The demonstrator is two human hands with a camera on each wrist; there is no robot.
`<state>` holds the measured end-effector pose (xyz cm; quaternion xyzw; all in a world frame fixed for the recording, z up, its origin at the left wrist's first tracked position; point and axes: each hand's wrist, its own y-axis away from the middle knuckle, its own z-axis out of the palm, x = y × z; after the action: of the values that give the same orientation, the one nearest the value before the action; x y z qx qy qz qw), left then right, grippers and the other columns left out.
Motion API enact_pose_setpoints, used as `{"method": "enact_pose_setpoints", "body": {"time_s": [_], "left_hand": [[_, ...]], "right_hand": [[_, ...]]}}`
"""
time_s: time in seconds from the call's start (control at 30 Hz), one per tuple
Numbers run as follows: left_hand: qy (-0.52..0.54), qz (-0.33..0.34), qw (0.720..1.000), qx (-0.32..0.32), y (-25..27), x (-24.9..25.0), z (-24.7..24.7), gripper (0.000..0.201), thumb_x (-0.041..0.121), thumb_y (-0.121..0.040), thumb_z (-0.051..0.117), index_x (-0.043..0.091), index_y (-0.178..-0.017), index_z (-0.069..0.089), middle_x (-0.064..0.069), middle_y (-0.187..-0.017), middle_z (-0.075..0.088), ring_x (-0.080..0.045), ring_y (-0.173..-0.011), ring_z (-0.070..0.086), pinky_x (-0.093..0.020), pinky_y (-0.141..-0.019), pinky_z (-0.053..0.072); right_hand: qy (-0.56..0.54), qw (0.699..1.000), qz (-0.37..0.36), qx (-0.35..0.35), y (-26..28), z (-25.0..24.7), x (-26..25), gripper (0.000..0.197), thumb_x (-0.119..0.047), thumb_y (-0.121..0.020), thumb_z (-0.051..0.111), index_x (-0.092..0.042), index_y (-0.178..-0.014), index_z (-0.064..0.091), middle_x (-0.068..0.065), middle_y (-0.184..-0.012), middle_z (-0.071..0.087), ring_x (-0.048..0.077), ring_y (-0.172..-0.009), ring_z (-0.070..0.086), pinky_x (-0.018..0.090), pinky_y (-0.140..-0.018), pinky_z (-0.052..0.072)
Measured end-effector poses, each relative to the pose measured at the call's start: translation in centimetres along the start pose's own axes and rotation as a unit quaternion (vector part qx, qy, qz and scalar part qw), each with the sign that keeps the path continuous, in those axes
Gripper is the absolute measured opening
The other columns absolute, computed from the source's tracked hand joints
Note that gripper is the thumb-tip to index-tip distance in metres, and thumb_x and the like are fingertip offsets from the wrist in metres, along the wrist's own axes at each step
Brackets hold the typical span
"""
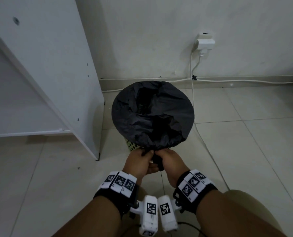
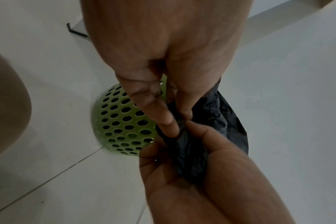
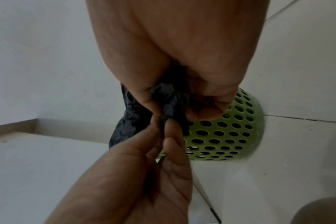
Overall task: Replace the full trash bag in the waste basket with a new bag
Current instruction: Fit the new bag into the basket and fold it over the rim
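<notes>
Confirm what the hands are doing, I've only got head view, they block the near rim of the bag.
Observer: Both are on a gathered bunch of the black bag. The left wrist view shows the right hand curled round the bunch.
Operator: And the left?
Observer: The left hand pinches a thin black strand of bag between thumb and fingers, per the right wrist view.
Operator: Basket itself? I see a green sliver.
Observer: The green basket has a side wall perforated all over with oval holes and stands on the tile floor.
</notes>
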<state>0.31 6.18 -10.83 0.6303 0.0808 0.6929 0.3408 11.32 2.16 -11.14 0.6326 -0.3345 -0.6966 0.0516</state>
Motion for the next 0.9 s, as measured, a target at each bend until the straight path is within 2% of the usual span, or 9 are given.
{"method": "enact_pose_setpoints", "body": {"time_s": [0.07, 0.13, 0.2, 0.27, 0.37, 0.53, 0.63, 0.7, 0.9], "left_hand": [[-0.014, 0.004, 1.0, 0.019, -0.3, -0.2, -0.3, 0.009, 0.014, -0.099, 0.058, 0.012, -0.094, 0.066, -0.011, -0.089, 0.072, -0.022, -0.059, 0.071, -0.028, -0.056, 0.056], [-0.033, 0.01, 0.999, 0.033, -0.6, -0.4, -0.5, 0.009, 0.015, -0.096, 0.064, 0.007, -0.097, 0.068, -0.013, -0.085, 0.073, -0.022, -0.055, 0.069, -0.028, -0.055, 0.055], [-0.057, 0.025, 0.997, 0.045, -0.8, -0.5, -0.7, 0.016, 0.015, -0.092, 0.068, 0.001, -0.097, 0.069, -0.016, -0.079, 0.073, -0.022, -0.054, 0.067, -0.03, -0.056, 0.053], [-0.066, 0.048, 0.994, 0.07, -0.8, -0.5, -0.7, 0.015, 0.014, -0.09, 0.071, 0.0, -0.091, 0.069, -0.018, -0.074, 0.073, -0.023, -0.053, 0.067, -0.029, -0.053, 0.052], [-0.067, 0.061, 0.991, 0.095, -0.9, -0.7, -1.0, 0.012, 0.01, -0.088, 0.07, 0.0, -0.085, 0.065, -0.016, -0.062, 0.068, -0.022, -0.049, 0.062, -0.029, -0.05, 0.048], [-0.006, 0.013, 0.999, 0.049, -1.1, -0.5, -1.4, 0.005, 0.002, -0.093, 0.062, 0.003, -0.089, 0.058, -0.007, -0.062, 0.051, -0.012, -0.045, 0.043, -0.023, -0.043, 0.036], [0.015, -0.012, 0.999, 0.041, -1.1, -0.3, -2.0, 0.011, 0.003, -0.093, 0.059, 0.012, -0.088, 0.056, -0.004, -0.063, 0.046, -0.011, -0.046, 0.034, -0.021, -0.04, 0.023], [0.038, -0.027, 0.998, 0.036, -1.0, -0.2, -2.3, 0.015, 0.003, -0.094, 0.055, 0.016, -0.086, 0.056, -0.001, -0.061, 0.045, -0.01, -0.046, 0.028, -0.02, -0.039, 0.017], [0.041, -0.031, 0.997, 0.054, -1.2, 0.2, -2.8, 0.017, -0.001, -0.093, 0.053, 0.016, -0.088, 0.056, 0.001, -0.059, 0.044, -0.01, -0.047, 0.027, -0.021, -0.042, 0.018]], "right_hand": [[-0.029, 0.999, 0.018, -0.01, 0.1, -0.2, 0.0, 0.019, -0.014, -0.092, 0.054, -0.002, -0.09, 0.068, 0.018, -0.08, 0.066, 0.026, -0.068, 0.057, 0.032, -0.058, 0.041], [-0.035, 0.999, 0.014, -0.021, -0.1, -0.5, 0.2, 0.015, -0.017, -0.085, 0.058, -0.003, -0.088, 0.064, 0.018, -0.077, 0.056, 0.026, -0.068, 0.046, 0.032, -0.056, 0.033], [-0.019, 1.0, -0.002, -0.013, -0.1, -0.6, 0.4, 0.014, -0.012, -0.086, 0.059, 0.0, -0.08, 0.062, 0.022, -0.072, 0.055, 0.027, -0.065, 0.048, 0.032, -0.054, 0.036], [-0.006, 1.0, -0.029, 0.0, -0.1, -0.8, 0.7, 0.018, -0.008, -0.089, 0.061, 0.008, -0.081, 0.064, 0.027, -0.074, 0.061, 0.027, -0.065, 0.057, 0.034, -0.057, 0.044], [-0.021, 0.997, -0.073, 0.028, 0.3, -1.7, 0.8, 0.012, -0.003, -0.088, 0.065, 0.008, -0.085, 0.068, 0.014, -0.071, 0.067, 0.02, -0.064, 0.062, 0.027, -0.055, 0.047], [-0.062, 0.993, -0.089, 0.055, 1.0, -2.7, 0.8, 0.013, 0.005, -0.088, 0.063, -0.004, -0.079, 0.067, 0.0, -0.064, 0.069, 0.003, -0.052, 0.062, 0.014, -0.048, 0.045], [-0.046, 0.989, -0.097, 0.1, 0.4, -2.2, 1.0, 0.013, 0.002, -0.086, 0.067, -0.009, -0.078, 0.066, 0.005, -0.07, 0.069, 0.005, -0.051, 0.058, 0.017, -0.049, 0.044], [-0.037, 0.987, -0.1, 0.122, 0.0, -1.9, 1.2, 0.007, 0.0, -0.084, 0.068, -0.006, -0.082, 0.069, 0.008, -0.071, 0.069, 0.007, -0.05, 0.053, 0.021, -0.052, 0.042], [-0.064, 0.984, -0.093, 0.136, -0.6, -1.5, 1.5, 0.005, 0.0, -0.083, 0.069, -0.005, -0.082, 0.069, 0.003, -0.066, 0.066, 0.009, -0.052, 0.051, 0.025, -0.054, 0.041]]}}
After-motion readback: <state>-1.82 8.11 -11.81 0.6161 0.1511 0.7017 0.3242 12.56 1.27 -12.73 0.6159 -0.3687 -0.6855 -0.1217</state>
